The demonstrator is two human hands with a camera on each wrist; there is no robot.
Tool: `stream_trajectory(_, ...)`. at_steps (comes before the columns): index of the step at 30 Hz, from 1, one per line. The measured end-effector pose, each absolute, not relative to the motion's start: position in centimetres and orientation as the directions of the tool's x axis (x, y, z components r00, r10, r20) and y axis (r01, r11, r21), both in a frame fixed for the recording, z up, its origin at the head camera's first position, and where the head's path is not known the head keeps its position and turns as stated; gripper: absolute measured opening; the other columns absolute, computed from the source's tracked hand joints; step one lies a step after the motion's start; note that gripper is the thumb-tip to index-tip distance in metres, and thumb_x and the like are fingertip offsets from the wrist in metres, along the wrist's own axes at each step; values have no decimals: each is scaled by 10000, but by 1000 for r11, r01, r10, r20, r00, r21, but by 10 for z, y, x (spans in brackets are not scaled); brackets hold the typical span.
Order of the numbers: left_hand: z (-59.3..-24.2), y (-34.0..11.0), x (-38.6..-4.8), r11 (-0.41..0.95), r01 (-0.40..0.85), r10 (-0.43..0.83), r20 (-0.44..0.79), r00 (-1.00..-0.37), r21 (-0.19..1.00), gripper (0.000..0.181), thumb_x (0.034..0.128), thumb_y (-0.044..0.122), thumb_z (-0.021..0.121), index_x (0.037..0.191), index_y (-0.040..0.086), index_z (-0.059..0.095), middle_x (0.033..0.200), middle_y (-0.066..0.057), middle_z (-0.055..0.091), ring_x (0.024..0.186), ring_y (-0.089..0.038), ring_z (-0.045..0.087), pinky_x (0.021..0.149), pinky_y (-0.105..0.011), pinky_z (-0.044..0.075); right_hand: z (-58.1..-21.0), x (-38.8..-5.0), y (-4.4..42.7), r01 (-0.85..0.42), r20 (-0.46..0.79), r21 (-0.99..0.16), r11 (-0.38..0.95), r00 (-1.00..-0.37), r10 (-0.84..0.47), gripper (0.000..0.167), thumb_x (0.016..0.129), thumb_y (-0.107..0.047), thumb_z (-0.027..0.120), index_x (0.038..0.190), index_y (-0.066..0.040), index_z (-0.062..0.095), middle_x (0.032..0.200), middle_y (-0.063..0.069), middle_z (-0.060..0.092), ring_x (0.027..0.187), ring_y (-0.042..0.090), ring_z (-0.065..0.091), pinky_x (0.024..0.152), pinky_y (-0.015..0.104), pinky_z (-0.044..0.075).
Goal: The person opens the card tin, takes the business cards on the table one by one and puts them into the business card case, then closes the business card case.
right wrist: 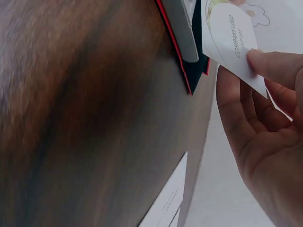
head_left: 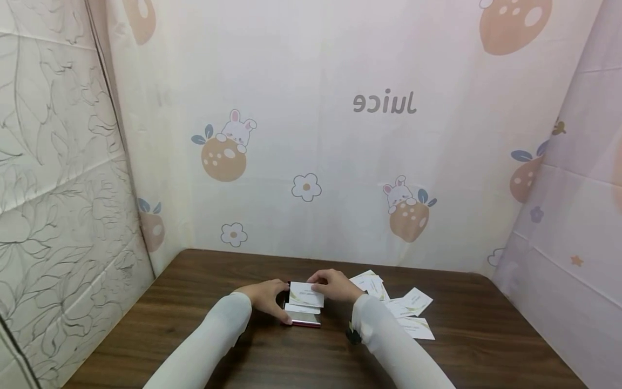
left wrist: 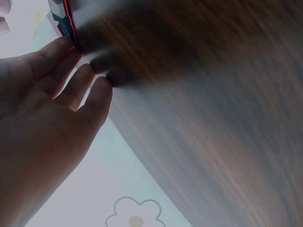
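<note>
A white business card with printed text is pinched between the thumb and fingers of my right hand. In the right wrist view the card tilts above a card case with a grey metallic inside and red edges. That case lies opened on the table, with another white card partly showing under the held one. My left hand grips the case's left side, thumb at the near edge and fingers at the far edge. In the left wrist view, its fingertips touch the red-edged case.
Several loose business cards lie spread on the brown wooden table, right of my right forearm and behind it. A patterned curtain hangs along the table's far edge. A dark object sits at my right wrist.
</note>
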State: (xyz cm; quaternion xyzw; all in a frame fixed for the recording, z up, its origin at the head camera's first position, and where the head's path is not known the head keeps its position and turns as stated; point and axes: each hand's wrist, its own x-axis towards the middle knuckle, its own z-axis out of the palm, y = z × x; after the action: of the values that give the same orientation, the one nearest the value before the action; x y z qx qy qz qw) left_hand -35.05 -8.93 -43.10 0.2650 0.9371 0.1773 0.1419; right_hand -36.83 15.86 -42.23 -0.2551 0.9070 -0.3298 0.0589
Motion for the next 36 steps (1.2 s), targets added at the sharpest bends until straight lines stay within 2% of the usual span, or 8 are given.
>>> stream_trajectory(9,-423,-92,-354,789,443,555,-185,-811,426,995,700,572,823,1457,23,483,1391,-78,514,1251,-214,489,1073,-424,381,-421,-368,149,-384,24,-653,653,-872,-490,124,969,-131,663,1075,-132,727,923,-33,634,804,138,554,677,299,493)
stream_trajectory(16,-423,-96,-362,786,438,562,-210,-800,436,999,728,561,816,1475,6,453,1435,-100,488,1295,-242,475,1084,-441,374,-426,-371,142,-419,35,-615,668,-861,-507,105,947,-102,682,1042,-109,725,915,-45,639,833,135,534,761,330,462)
stream_trajectory(23,-423,-98,-367,785,429,560,-218,-799,446,987,717,567,822,1478,49,465,1430,-80,489,1280,-236,483,1076,-467,381,-426,-373,137,-415,21,-598,685,-863,-505,87,941,-103,690,1023,-102,719,881,-44,630,819,133,540,767,349,473)
stream_trajectory(29,-425,-97,-365,785,434,561,-214,-799,442,945,722,565,817,1469,90,487,1449,-79,477,1300,-249,475,1069,-484,387,-429,-370,139,-439,-5,-585,682,-839,-545,71,924,-113,706,990,-116,731,886,-58,661,804,111,552,766,333,483)
stream_trajectory(36,-427,-97,-362,784,431,559,-205,-803,447,955,722,576,819,1482,110,476,1477,-67,450,1330,-248,453,1064,-479,394,-432,-364,142,-466,-40,-600,650,-795,-606,38,911,-143,732,949,-141,736,811,-89,637,725,84,548,702,286,479)
